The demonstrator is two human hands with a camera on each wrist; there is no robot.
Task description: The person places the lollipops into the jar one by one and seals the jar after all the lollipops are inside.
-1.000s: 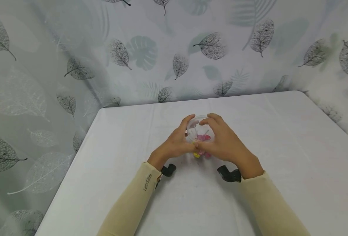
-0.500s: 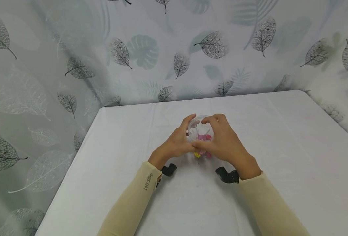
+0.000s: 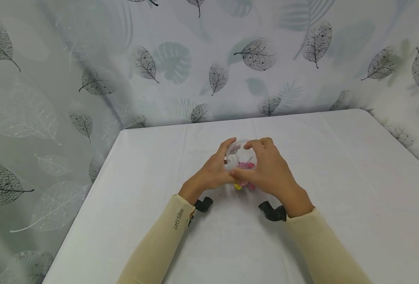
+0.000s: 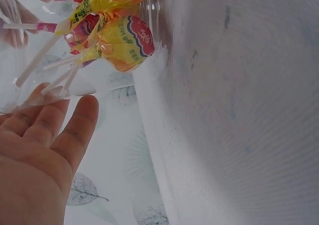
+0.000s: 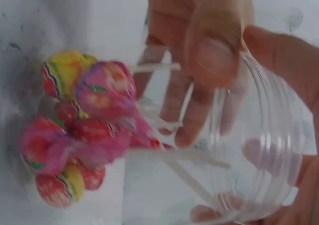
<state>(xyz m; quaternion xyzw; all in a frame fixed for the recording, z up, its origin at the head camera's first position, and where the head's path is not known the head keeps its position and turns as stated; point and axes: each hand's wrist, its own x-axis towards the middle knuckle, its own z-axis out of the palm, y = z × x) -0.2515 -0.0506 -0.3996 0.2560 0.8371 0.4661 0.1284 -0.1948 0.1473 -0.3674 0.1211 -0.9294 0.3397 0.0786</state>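
A clear plastic jar [image 3: 227,161] stands upright on the white table between my hands. Several lollipops in pink, red and yellow wrappers [image 5: 104,88] fill its lower part, their white sticks [image 5: 194,157] pointing up. My left hand [image 3: 213,169] curls round the jar's left side, thumb in front; its fingers [image 4: 82,122] show along the wall in the left wrist view. With thumb and bent fingers, my right hand [image 3: 269,169] grips the ridged top [image 5: 259,135] from the right. Both thumbs meet at the front and cover part of the jar.
The white tablecloth [image 3: 156,169] spreads all round the jar. Behind it and at the sides hang curtains [image 3: 181,90] printed with leaves. A black curved mount [image 3: 273,211] projects from the right wrist, a similar mount [image 3: 204,204] from the left.
My right hand has turned slightly at the jar's top, its wrist drawing a little left and its knuckles shifting right. The left hand and the jar stay almost where they were.
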